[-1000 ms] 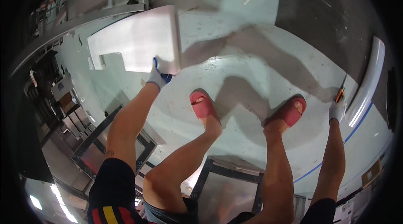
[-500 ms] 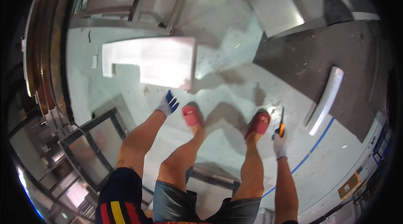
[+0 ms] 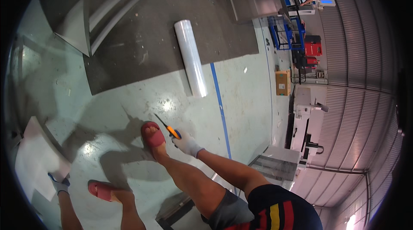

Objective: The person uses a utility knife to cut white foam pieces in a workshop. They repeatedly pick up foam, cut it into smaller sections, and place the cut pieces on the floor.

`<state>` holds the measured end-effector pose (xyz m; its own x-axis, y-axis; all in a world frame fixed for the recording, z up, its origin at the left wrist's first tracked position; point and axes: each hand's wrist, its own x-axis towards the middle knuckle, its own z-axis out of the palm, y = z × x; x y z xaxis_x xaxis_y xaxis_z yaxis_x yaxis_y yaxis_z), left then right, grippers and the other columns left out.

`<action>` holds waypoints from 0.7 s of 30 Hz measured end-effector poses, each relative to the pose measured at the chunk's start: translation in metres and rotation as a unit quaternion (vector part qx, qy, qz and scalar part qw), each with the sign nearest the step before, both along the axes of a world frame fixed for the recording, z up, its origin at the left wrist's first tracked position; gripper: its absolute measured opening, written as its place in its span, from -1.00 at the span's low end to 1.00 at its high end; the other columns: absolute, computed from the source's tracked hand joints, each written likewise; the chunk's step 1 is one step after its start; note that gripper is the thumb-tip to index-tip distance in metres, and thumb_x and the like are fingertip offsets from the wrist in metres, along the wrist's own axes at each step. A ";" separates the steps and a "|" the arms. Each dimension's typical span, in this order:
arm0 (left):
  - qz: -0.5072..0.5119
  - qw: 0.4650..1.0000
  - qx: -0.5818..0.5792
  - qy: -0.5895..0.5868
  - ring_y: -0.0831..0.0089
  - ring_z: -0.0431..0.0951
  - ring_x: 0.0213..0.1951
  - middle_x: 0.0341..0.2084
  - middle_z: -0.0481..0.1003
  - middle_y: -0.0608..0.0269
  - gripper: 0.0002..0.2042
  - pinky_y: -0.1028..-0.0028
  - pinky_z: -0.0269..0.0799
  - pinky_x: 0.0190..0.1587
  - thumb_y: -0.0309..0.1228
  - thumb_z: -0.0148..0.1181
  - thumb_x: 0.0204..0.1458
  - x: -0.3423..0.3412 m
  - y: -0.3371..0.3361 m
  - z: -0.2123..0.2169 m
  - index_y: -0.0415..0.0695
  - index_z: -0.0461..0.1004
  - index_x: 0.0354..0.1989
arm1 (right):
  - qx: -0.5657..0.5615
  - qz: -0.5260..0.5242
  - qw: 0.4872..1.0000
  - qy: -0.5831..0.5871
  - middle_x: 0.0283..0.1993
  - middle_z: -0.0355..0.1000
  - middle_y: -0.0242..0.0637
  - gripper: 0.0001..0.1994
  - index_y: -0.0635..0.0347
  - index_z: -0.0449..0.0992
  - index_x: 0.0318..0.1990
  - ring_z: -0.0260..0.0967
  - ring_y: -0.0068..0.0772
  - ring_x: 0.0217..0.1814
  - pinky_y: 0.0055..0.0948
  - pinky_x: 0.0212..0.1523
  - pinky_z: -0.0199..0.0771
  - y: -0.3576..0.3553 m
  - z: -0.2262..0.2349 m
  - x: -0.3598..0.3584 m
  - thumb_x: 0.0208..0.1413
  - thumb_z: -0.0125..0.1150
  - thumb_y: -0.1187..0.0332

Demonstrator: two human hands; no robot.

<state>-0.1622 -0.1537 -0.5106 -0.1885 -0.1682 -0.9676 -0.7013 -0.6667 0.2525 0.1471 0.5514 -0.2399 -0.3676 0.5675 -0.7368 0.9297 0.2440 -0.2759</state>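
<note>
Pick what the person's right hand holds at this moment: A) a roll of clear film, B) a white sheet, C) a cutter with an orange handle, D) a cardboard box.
C. The gloved right hand grips a cutter with an orange handle, its thin blade pointing up and left over the red sandal; the roll of clear film lies apart on the floor, and the gloved left hand is at the white sheet.

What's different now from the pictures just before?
The view has swung round: the white roll on the dark mat, once far right, now lies ahead, and the white sheet has slid to the lower left. The person has stepped on. Unchanged: the left hand still grips the sheet, and the right hand still holds the orange-handled knife.
</note>
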 end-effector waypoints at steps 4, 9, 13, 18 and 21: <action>-0.042 0.993 0.058 0.094 0.03 0.46 0.26 0.27 0.47 0.13 -0.12 0.04 0.63 0.12 0.37 0.28 0.23 -0.001 0.033 0.025 -0.02 0.34 0.52 | 0.022 0.050 0.999 -0.001 -0.25 0.64 -0.07 -0.71 0.13 0.57 0.09 0.66 -0.08 -0.21 -0.08 -0.11 0.62 0.009 0.031 0.003 0.33 0.28 0.21; 0.028 0.998 0.007 0.054 0.05 0.29 0.53 0.57 0.28 0.12 -0.11 0.00 0.36 0.49 0.33 0.10 0.36 0.033 0.037 0.114 -0.06 0.18 0.65 | -0.027 -0.033 0.999 0.001 -0.16 0.66 0.04 -0.70 0.13 0.54 0.08 0.67 0.14 -0.11 0.05 -0.04 0.59 0.025 0.085 0.004 0.35 0.24 0.17; 0.027 0.992 0.117 0.024 0.03 0.22 0.59 0.60 0.24 0.10 -0.20 -0.02 0.14 0.63 0.28 -0.11 0.47 0.096 0.054 0.237 -0.08 0.16 0.65 | -0.009 -0.006 0.993 0.114 -0.34 0.56 -0.27 -0.73 0.21 0.58 0.06 0.54 -0.44 -0.37 -0.26 -0.27 0.59 0.025 0.141 -0.008 0.36 0.29 0.25; -0.025 0.972 -0.199 0.121 0.19 0.67 0.09 0.12 0.66 0.10 -0.58 0.17 0.63 0.17 -0.17 0.34 0.38 0.203 0.125 0.475 -0.22 0.58 0.24 | -0.020 0.076 0.985 0.156 -0.48 0.47 -0.35 -0.76 0.23 0.61 -0.11 0.46 -0.51 -0.53 -0.37 -0.45 0.56 0.030 0.243 -0.049 0.30 0.37 0.22; 0.078 0.969 -0.178 0.151 0.25 0.71 -0.11 -0.02 0.69 0.11 -0.51 0.27 0.68 0.00 -0.24 0.49 0.25 0.258 0.169 0.629 -0.29 0.55 0.23 | -0.098 0.131 0.982 0.089 -0.37 0.59 -0.09 -0.68 0.23 0.64 -0.16 0.63 -0.14 -0.25 -0.08 -0.11 0.57 0.037 0.303 -0.075 0.22 0.39 0.11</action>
